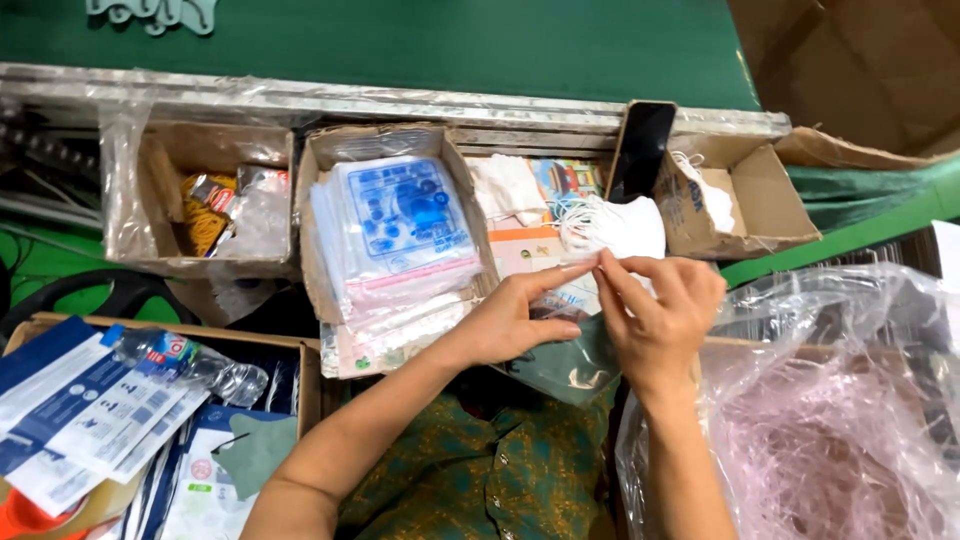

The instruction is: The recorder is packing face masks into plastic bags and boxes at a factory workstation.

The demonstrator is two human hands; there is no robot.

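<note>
White mask pinched, seemingly, between left hand, right hand

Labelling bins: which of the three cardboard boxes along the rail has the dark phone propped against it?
The right cardboard box, the one holding white items. The phone leans on its left wall; the left box and middle box have none.

A green tabletop fills the far side, edged by a plastic-wrapped rail. Just near of the rail stands a row of open cardboard boxes: the left box holds small packets, the middle box a stack of zip bags (printed blue), the right box white pieces.
</note>
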